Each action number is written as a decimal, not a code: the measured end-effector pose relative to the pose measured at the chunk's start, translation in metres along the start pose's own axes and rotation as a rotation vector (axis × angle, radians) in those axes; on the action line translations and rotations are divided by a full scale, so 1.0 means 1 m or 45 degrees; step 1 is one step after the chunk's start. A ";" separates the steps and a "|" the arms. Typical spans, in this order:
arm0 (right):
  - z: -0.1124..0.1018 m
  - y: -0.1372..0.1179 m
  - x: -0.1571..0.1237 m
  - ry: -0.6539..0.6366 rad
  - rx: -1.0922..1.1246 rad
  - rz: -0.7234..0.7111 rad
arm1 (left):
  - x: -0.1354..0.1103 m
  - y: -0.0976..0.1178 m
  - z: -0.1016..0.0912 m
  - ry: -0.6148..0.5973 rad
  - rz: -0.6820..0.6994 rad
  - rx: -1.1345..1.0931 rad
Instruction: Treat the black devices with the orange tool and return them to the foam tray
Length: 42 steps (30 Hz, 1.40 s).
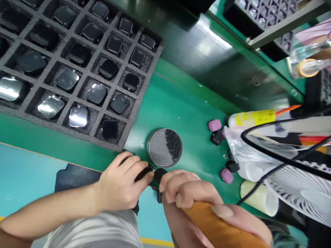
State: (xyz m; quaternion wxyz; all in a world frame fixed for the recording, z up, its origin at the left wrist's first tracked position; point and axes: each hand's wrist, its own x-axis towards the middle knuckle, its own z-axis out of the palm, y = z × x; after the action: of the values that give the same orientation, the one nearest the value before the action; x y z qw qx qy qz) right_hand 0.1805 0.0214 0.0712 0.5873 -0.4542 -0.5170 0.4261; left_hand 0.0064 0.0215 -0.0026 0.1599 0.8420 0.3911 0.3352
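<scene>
My left hand (123,182) is closed around a small black part (143,172) at the near edge of the green bench. My right hand (191,194) grips an orange-handled tool (219,227) whose black tip (159,174) meets that part. Just beyond both hands sits a round grey perforated dish (164,147) with a heap of tiny black pieces on its right side. A grey foam tray (130,113) at the upper left holds several black smartwatch bodies (109,128), one per cell.
Pink and black small parts (214,125) lie to the right of the dish. Farther right are a clear plastic bag (238,148), a yellow-labelled tube (254,117), black cables (269,127) and a white fan (302,193). A dark conveyor strip (207,51) runs behind.
</scene>
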 end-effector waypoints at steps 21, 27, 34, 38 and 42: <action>-0.010 0.014 0.016 0.209 0.132 -0.152 | -0.004 -0.002 -0.002 -0.095 0.051 0.088; -0.008 0.020 0.016 0.238 0.137 -0.177 | -0.008 -0.003 -0.006 -0.170 0.061 0.000; -0.008 0.014 0.014 0.230 0.120 -0.206 | -0.004 -0.002 0.001 -0.034 0.063 0.075; -0.008 0.010 0.004 0.269 0.030 -0.239 | -0.004 -0.002 0.003 0.004 0.041 0.071; 0.000 0.014 -0.002 0.289 -0.026 -0.232 | -0.005 -0.001 0.004 0.012 0.018 0.069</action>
State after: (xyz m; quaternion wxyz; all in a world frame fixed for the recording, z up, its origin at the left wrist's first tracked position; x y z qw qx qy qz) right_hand 0.1799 0.0229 0.0572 0.6737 -0.4564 -0.4906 0.3116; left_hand 0.0061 0.0179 -0.0085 0.1330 0.8473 0.3948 0.3296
